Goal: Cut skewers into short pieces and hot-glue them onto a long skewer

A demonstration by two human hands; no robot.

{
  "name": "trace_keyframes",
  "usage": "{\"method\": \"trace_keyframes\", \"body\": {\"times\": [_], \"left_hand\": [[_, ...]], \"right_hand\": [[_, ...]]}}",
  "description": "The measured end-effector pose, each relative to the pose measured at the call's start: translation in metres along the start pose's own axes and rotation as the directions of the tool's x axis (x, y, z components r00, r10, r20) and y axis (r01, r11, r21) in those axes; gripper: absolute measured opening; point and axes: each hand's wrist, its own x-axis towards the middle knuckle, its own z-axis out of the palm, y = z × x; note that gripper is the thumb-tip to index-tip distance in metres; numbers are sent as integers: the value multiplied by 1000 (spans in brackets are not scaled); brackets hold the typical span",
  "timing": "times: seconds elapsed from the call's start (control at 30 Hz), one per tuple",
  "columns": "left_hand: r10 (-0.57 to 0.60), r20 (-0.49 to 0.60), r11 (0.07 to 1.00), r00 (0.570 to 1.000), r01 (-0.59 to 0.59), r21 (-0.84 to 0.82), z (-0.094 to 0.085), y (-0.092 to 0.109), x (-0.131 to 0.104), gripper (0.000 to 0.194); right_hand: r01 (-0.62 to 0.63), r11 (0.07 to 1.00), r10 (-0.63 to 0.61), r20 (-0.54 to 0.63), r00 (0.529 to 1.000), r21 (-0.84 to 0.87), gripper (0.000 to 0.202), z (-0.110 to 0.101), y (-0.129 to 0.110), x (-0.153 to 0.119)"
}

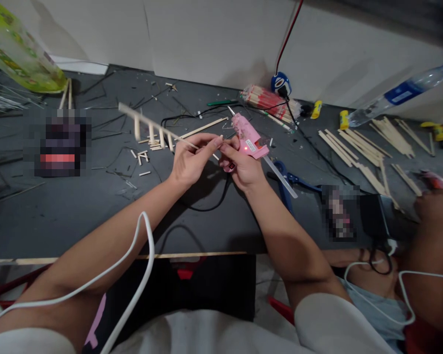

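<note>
My left hand (194, 155) pinches a long thin wooden stick (147, 120) that has several short pegs hanging from it like comb teeth. The stick slants from upper left down to my fingers. My right hand (239, 160) is closed round a pink glue gun (249, 135), whose small light glows orange and whose nozzle points up and away. A clear glue stick (282, 179) juts from its back. The fingertips of both hands meet at the stick's near end; what exactly lies between them is too small to tell.
Short cut pieces (142, 156) lie left of my hands. Behind are wrapped sticks (268, 101) and a black cable. To the right are blue-handled pliers (286, 182), loose wooden sticks (358, 142), a plastic bottle (402, 93) and another person's hand (437, 206). A green bag (22, 49) stands back left.
</note>
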Motion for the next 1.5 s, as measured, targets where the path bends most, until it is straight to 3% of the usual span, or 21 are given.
{"method": "trace_keyframes", "body": {"times": [0.13,0.27,0.4,0.57,0.8,0.97,1.1,1.17,1.3,1.4,1.5], "left_hand": [[-85,-41,995,996,83,-47,0,0,4,45],[-177,14,984,984,177,11,-3,-7,8,58],[-68,71,997,995,65,42,-6,-12,9,52],[-46,5,992,999,47,-113,-2,-11,4,37],[-77,6,987,997,77,-139,2,-12,-2,28],[-87,-59,988,994,79,-132,0,-10,3,25],[-158,-59,973,986,145,-177,-3,-5,7,30],[-203,-51,966,978,191,-176,-3,-5,7,32],[-273,-31,954,961,266,-140,-5,-9,8,31],[-310,-47,942,950,300,-149,-8,-14,10,25],[-290,-68,945,955,275,-178,-10,-17,13,19]], "right_hand": [[4,999,-3,-16,1000,47,56,-1,-2,1],[31,999,-31,-9,999,23,58,-8,-4,4],[47,999,-47,-18,999,-14,59,-11,-4,7],[64,997,-64,-5,998,-52,56,-10,-1,7],[93,992,-89,56,994,-83,49,-8,6,5],[94,977,-102,-30,994,-189,43,-15,-1,7],[108,950,-158,-152,976,-294,40,-28,-18,7],[68,961,-124,-199,972,-268,40,-33,-28,6],[8,987,-26,-108,994,-162,29,-36,-39,5],[-44,986,26,-112,993,-164,20,-36,-33,8],[-19,974,-23,-185,982,-225,22,-37,-22,14]]}}
